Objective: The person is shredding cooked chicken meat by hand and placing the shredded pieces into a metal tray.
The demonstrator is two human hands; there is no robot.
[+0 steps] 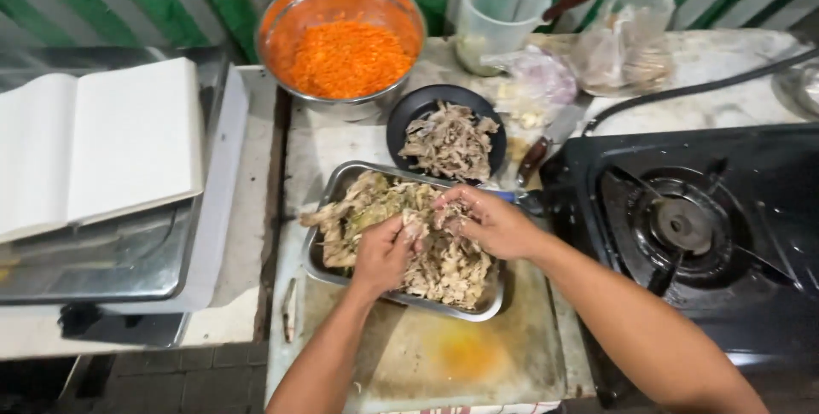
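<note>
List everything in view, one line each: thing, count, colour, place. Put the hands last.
metal tray: one, silver, centre, on the board, heaped with shredded meat
shredded meat: pale brown, in the tray
black plate: one, behind the tray, holding more shredded meat
steel bowl: one, silver, top centre, with orange grated food
plastic jug: one, clear, top, right of the bowl
plastic bags: two at least, clear, top right
knife: one, dark handle, right of the plate
gas stove: one, black, right
open book: one, white, left
cutting board: one, stained tan, under the tray
left hand: in the meat
right hand: in the meat
</note>
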